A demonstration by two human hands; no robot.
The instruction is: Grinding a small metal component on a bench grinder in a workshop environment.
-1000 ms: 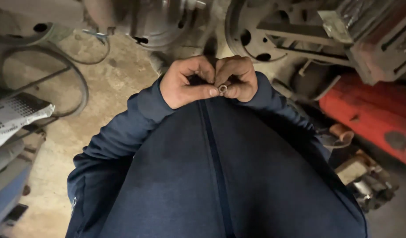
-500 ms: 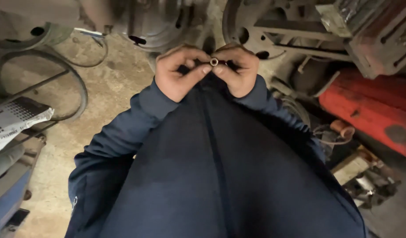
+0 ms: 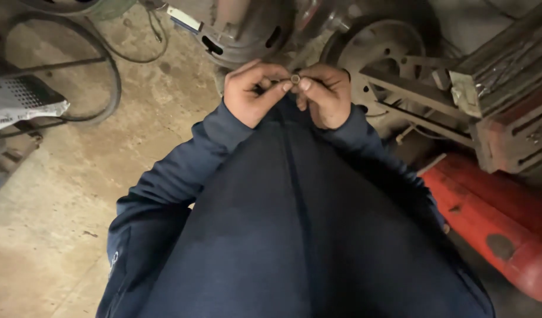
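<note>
While both hands meet in front of the chest, the small metal ring (image 3: 295, 78) sits pinched between them, a little higher and farther from the body than it was a second ago, when it lay lower against the right palm. The left hand (image 3: 251, 93) has its forefinger and thumb closed on the ring's left side, the other fingers curled in; the right hand (image 3: 325, 94) presses its thumb tip against the ring's right side with its fingers bent over the top. That shift puts the ring up at the fingertips, open end towards the camera, so it looks as if it is being turned over for a look or a better hold. It may be a nut or a bushing; it is too small to tell.

Below the hands hang the dark blue sleeves and jacket (image 3: 294, 235), filling the near middle of the view. The floor (image 3: 65, 194) is stained, dusty concrete. On the far left a black rubber loop (image 3: 109, 76) lies on it beside a perforated grey panel (image 3: 20, 103). Far ahead stand a round metal drum (image 3: 247, 29) and a spoked wheel (image 3: 380, 50), and on the right a red cylinder (image 3: 489, 227) lies under a rusty metal frame (image 3: 506, 118).
</note>
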